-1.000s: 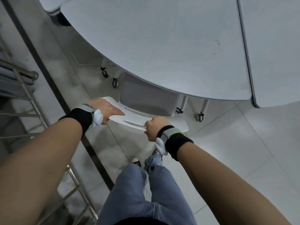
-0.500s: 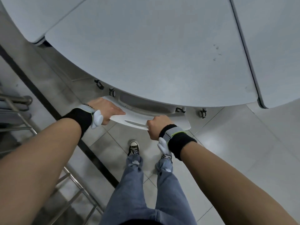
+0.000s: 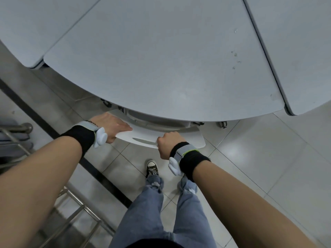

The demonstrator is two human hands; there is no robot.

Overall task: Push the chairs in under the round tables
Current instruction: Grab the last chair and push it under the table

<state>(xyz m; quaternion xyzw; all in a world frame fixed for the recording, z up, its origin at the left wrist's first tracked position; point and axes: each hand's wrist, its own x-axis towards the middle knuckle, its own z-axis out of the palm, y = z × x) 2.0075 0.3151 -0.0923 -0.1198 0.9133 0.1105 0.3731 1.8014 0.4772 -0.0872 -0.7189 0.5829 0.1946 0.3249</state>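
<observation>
Chair sits mostly under the round table; only the backrest top sticks out at the near edge. Left hand holds the backrest's left end, right hand grips its top edge near the middle. Caster under the table rim, right of the chair. Floor strip runs diagonally left of the chair, railing further left. Shoe on the floor, nearer than the chair, below the right hand.
</observation>
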